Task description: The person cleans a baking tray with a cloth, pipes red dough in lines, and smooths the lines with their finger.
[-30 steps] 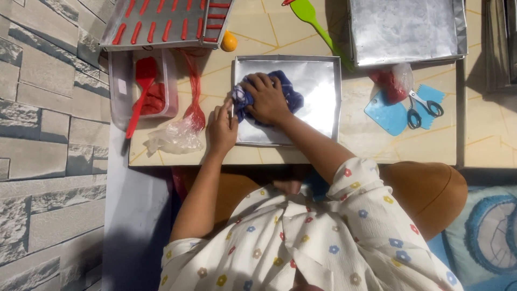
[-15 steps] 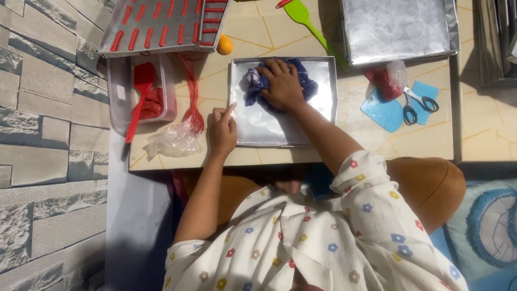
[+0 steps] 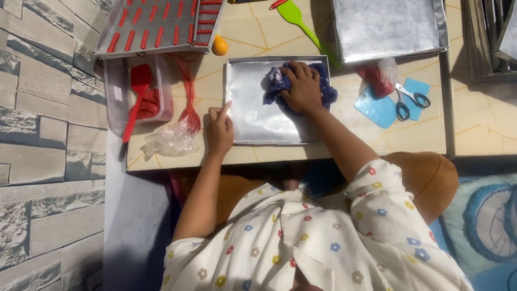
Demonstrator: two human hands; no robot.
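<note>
A square metal baking tray (image 3: pixel 253 124) lies on the low table in front of me. My right hand (image 3: pixel 301 89) presses a dark blue cloth (image 3: pixel 274 83) against the tray's far right part, fingers closed over the cloth. My left hand (image 3: pixel 218 132) rests on the tray's left rim with the index finger stretched out along the edge, holding the tray still.
A second metal tray (image 3: pixel 388 27) lies beyond on the right. A plastic tub with a red brush (image 3: pixel 137 94) and a crumpled plastic bag (image 3: pixel 172 140) sit left. Scissors (image 3: pixel 409 99) lie on a blue scraper (image 3: pixel 382 105). A green spatula (image 3: pixel 299 19) and a small orange fruit (image 3: pixel 219 46) lie farther back.
My right hand has slid the blue cloth from the tray's left middle toward its far right corner. My left hand has stayed on the left rim.
</note>
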